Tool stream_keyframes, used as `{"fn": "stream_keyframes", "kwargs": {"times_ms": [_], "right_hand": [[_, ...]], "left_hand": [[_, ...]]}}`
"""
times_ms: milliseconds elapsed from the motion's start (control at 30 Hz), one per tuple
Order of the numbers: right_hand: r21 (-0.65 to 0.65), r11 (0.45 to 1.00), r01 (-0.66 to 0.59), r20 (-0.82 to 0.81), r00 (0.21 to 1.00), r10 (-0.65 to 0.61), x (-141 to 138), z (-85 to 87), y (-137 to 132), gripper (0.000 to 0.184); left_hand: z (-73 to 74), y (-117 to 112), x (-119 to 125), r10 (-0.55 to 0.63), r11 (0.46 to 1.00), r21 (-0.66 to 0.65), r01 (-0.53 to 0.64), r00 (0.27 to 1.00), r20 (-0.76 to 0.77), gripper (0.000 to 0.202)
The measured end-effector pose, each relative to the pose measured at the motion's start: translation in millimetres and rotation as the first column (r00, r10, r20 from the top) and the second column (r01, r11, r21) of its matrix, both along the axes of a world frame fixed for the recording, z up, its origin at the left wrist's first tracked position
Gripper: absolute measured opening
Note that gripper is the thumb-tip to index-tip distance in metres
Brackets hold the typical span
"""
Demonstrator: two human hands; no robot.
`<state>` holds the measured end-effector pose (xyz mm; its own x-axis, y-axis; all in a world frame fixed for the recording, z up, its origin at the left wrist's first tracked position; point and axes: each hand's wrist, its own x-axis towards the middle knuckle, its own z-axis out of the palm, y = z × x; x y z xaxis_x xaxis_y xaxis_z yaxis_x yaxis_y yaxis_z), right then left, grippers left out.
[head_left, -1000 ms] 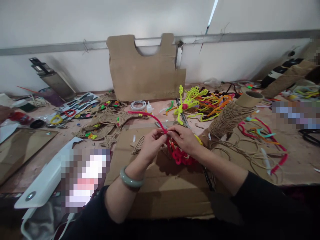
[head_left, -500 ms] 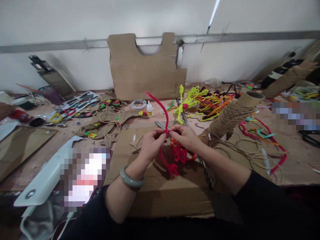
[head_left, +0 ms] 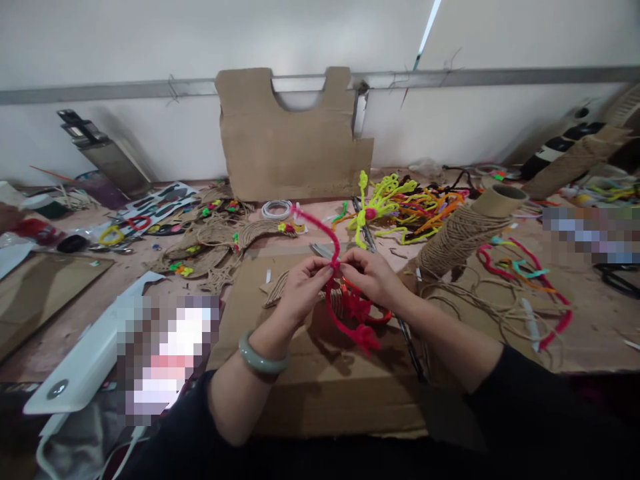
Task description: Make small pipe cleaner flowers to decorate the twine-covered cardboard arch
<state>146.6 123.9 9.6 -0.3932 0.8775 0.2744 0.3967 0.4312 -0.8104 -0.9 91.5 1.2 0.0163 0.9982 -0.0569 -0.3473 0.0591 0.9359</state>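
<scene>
A pink-red pipe cleaner (head_left: 320,225) is pinched between the fingertips of my left hand (head_left: 306,288) and my right hand (head_left: 373,277), which meet at its middle. One end curves up and to the left; the other hangs down to a curled flower shape (head_left: 367,339). Behind that, a second pink-red looped flower (head_left: 357,307) shows below my right hand. An orange-red strand (head_left: 384,316) lies by it. Under the hands, coiled twine work (head_left: 280,288) rests on the cardboard sheet (head_left: 250,320), partly hidden. Scissor blades (head_left: 323,250) show just beyond my fingers.
A cardboard tube wound with twine (head_left: 453,233) stands tilted at the right. Yellow pipe cleaners (head_left: 380,207) and other coloured ones pile up behind. Twine shapes with bright flowers (head_left: 205,240) lie left. A white device (head_left: 95,360) is near-left. Another person's hand (head_left: 9,217) shows at far left.
The upper end of the pink-red pipe cleaner has tipped down toward the left. Its lower flower end has swung to the right. Both hands keep their pinch in nearly the same place.
</scene>
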Motion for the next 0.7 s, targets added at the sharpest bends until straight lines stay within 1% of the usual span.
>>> {"fn": "stream_keyframes", "kwargs": {"times_ms": [100,167,233,300,367,433,500,567,633,700], "right_hand": [[0.092,0.996,-0.007,0.090,0.996,-0.001,2,2.1,-1,0.011],[0.187,0.982,-0.035,0.162,0.987,0.005,5,2.6,0,0.012],[0.287,0.955,-0.071,0.221,0.975,0.006,9,1.6,1,0.014],[0.369,0.923,-0.109,0.248,0.969,0.015,12,-0.2,2,0.016],[0.433,0.892,-0.128,0.238,0.971,0.023,12,-2.0,2,0.017],[0.474,0.870,-0.134,0.204,0.978,0.040,12,-2.8,2,0.017],[0.491,0.860,-0.139,0.173,0.983,0.060,11,-2.5,1,0.017],[0.484,0.865,-0.136,0.174,0.983,0.057,10,-1.3,0,0.018],[0.443,0.887,-0.128,0.209,0.977,0.036,11,0.2,0,0.018],[0.377,0.917,-0.129,0.262,0.965,0.029,11,1.7,0,0.018]], "left_hand": [[3.6,0,-1,-0.019,0.997,-0.072,0.023,0.998,0.053,0.016],[6.0,1,-2,-0.073,0.988,-0.128,0.082,0.995,0.075,0.016],[7.5,0,-4,-0.131,0.978,-0.151,0.141,0.988,0.078,0.013],[7.6,0,-6,-0.181,0.971,-0.138,0.193,0.979,0.096,0.009],[6.7,-2,-7,-0.239,0.961,-0.110,0.255,0.961,0.142,0.006],[5.2,-2,-8,-0.311,0.942,-0.073,0.328,0.933,0.180,0.008],[3.9,-2,-9,-0.367,0.923,-0.041,0.381,0.910,0.192,0.012],[3.3,-1,-9,-0.360,0.929,-0.026,0.370,0.916,0.178,0.011],[3.8,0,-9,-0.290,0.953,-0.049,0.299,0.946,0.142,0.011],[4.9,1,-9,-0.210,0.972,-0.088,0.219,0.973,0.099,0.015]]}}
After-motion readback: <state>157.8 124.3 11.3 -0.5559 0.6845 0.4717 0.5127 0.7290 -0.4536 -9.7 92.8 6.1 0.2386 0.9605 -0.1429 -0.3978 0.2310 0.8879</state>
